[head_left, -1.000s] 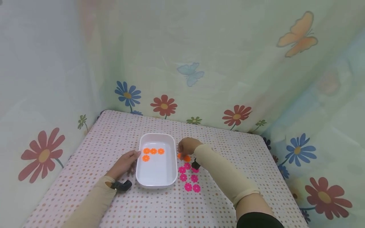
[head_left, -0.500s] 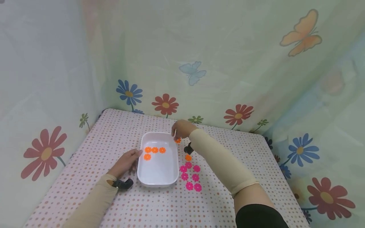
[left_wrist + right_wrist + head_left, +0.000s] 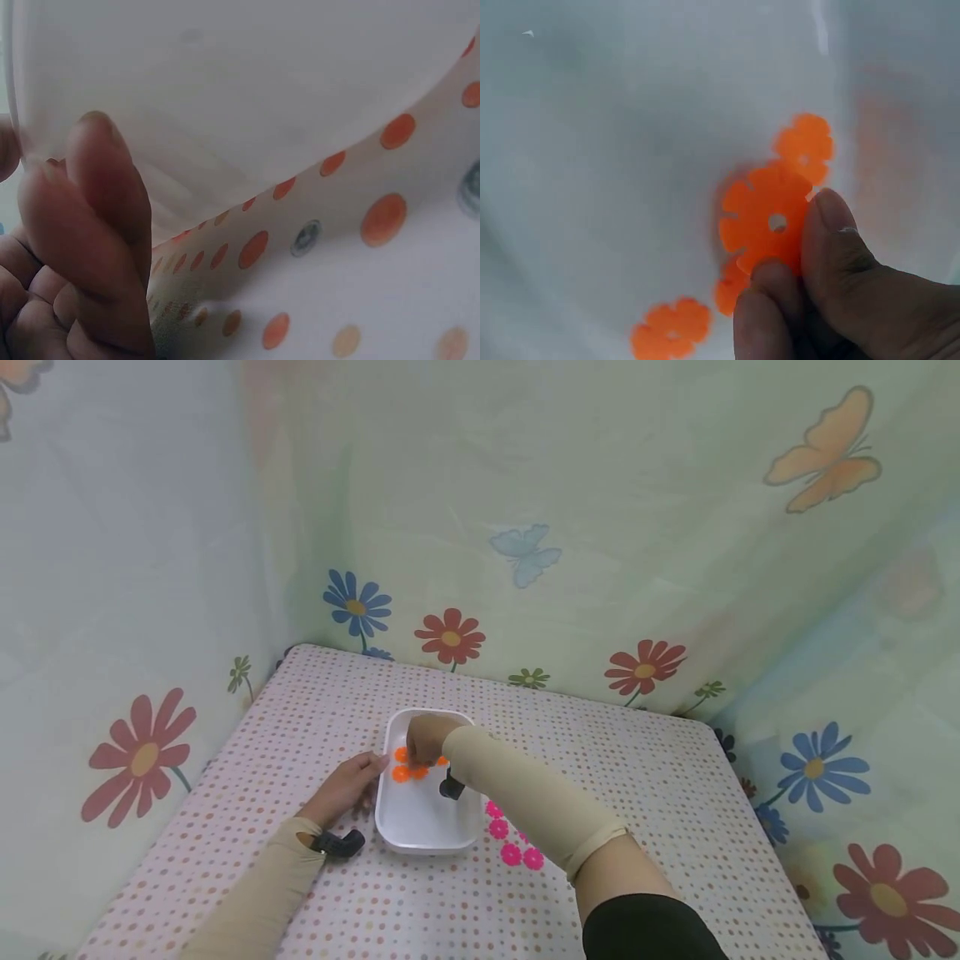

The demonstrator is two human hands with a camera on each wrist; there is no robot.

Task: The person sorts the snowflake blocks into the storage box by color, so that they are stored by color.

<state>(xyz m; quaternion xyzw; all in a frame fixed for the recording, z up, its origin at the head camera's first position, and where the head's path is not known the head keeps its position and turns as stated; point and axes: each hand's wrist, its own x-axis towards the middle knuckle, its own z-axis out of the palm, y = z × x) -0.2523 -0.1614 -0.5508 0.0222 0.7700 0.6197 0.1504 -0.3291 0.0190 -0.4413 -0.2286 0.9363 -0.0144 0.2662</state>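
Observation:
A white rectangular tray (image 3: 427,842) stands on the dotted tabletop, with several orange flower-shaped pieces (image 3: 401,774) lying inside near its far left. My right hand (image 3: 431,739) reaches down into the tray. In the right wrist view its thumb and fingers pinch one orange flower-shaped piece (image 3: 759,217) with a small round hole in the middle, held over the other orange pieces (image 3: 671,328). At the tray's left side, my left hand (image 3: 348,787) holds the rim; in the left wrist view its curled fingers (image 3: 109,180) lie against the outer wall.
Several pink flower-shaped pieces (image 3: 511,854) lie on the dotted cloth (image 3: 645,827) right of the tray, partly hidden by my right sleeve. A printed curtain (image 3: 420,485) with flowers and butterflies surrounds the table's back and sides.
My right hand has moved from the orange pieces right of the tray, up past its far right corner and into it, carrying one orange piece. The left hand stays at the rim.

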